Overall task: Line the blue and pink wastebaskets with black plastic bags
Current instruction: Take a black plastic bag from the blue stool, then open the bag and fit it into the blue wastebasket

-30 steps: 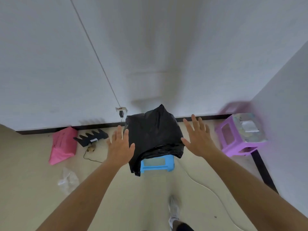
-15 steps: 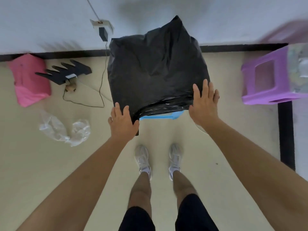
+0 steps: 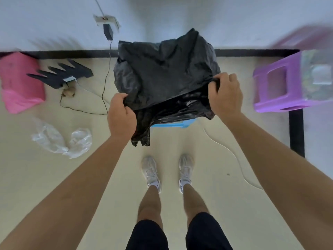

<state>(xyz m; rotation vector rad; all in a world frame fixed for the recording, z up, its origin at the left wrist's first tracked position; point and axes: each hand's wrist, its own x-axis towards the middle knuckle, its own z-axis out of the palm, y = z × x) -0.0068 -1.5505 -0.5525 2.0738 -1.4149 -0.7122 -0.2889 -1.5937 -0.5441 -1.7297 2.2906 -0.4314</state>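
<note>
since half a second ago both hands have gone from lying flat against the black plastic bag (image 3: 165, 76) to closing on it. the left hand (image 3: 121, 114) is curled into a fist around the bag's near left edge, and the right hand (image 3: 225, 95) is clenched the same way on the near right edge, the film stretched taut between them. the bag is draped over the blue wastebasket (image 3: 171, 124), hiding all but a strip of its near rim (a loose tail of plastic hangs down below the left fist). the basket stands on the floor (image 3: 207, 145) close to the black baseboard at the far wall. the pink wastebasket (image 3: 19, 83) lies at the floor's far left edge, well apart, beside a black jagged piece (image 3: 63, 74). crumpled clear plastic (image 3: 63, 139) lies nearer on the left; a purple stool (image 3: 281, 83) stands at the right.
</note>
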